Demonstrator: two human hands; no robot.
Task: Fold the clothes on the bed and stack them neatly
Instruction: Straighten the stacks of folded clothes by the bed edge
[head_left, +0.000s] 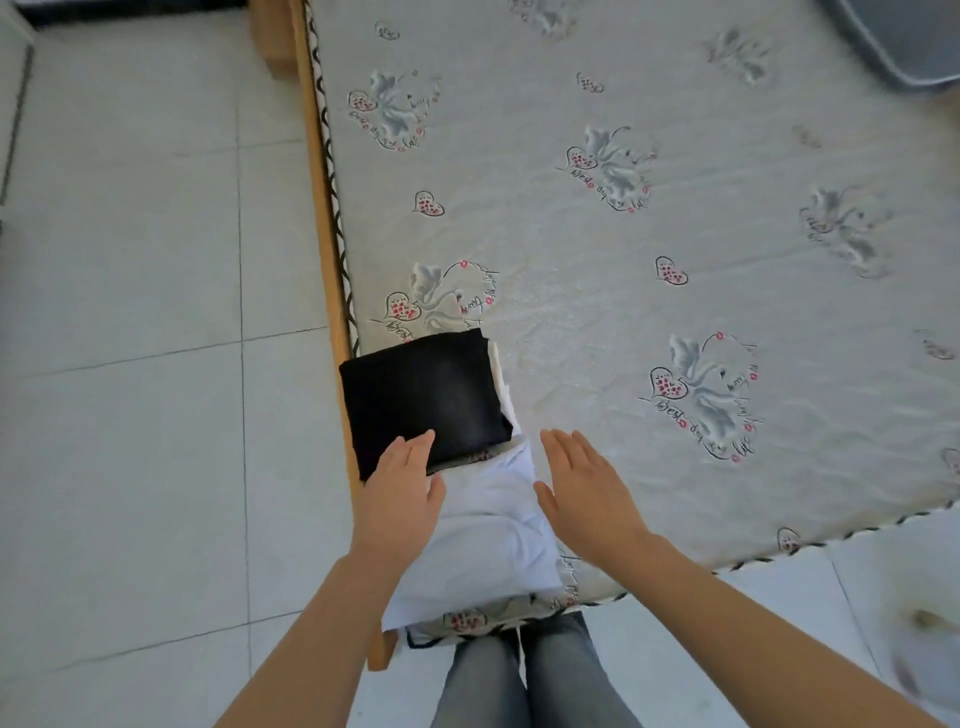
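A folded black garment (423, 397) lies on a stack at the near left corner of the bed (597, 249), with white cloth edges showing under its right side. In front of it lies a folded white garment (483, 545). My left hand (402, 493) rests flat with straight fingers on the near edge of the black garment and the white one. My right hand (584, 488) is flat with fingers straight, just right of the white garment; whether it touches the sheet I cannot tell.
The bed has a pale sheet printed with hearts and grey flowers and a wooden frame (324, 218) along its left side. A grey basket (904, 41) sits at the far right corner. Tiled floor (145, 312) lies to the left. My jeans-clad legs (524, 675) stand at the bed's foot.
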